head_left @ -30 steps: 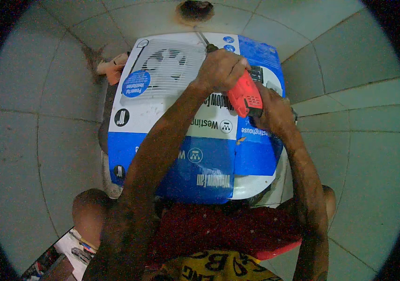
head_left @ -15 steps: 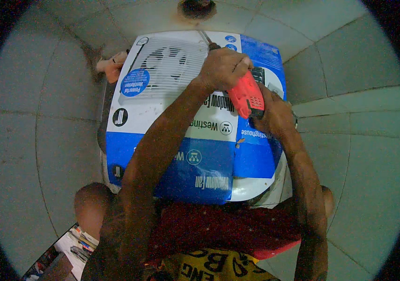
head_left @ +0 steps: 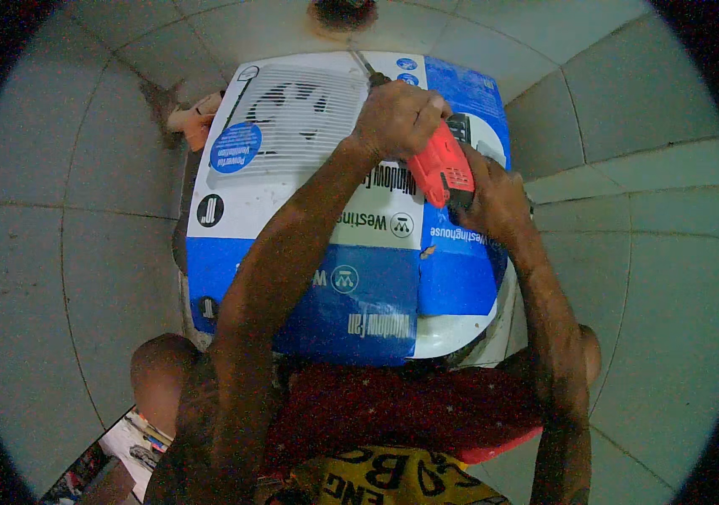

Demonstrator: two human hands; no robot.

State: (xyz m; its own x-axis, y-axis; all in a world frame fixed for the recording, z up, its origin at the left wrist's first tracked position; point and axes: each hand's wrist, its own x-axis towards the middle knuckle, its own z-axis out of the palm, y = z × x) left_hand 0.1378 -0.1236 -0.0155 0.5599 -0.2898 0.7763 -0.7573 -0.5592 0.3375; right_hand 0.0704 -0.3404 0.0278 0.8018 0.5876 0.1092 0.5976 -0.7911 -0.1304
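Observation:
A blue and white cardboard box [head_left: 292, 210] printed with a picture of a window fan lies flat in front of me, above my knees. My left hand [head_left: 397, 118] is closed over the top of a red power drill [head_left: 441, 168], near its front. My right hand [head_left: 494, 202] grips the drill's handle from behind. The drill's bit [head_left: 361, 63] points up and to the left, its tip at the far edge of the box. Both forearms cross over the box.
Grey floor tiles [head_left: 65, 252] surround the box. A round rusty drain [head_left: 341, 12] sits just beyond the box's far edge. A small pinkish object [head_left: 194, 119] lies at the box's left corner. White sheet material [head_left: 452, 337] shows under the box. Printed papers [head_left: 124, 454] lie at lower left.
Both hands and the drill hold almost the same pose on the box; the view has shifted only slightly.

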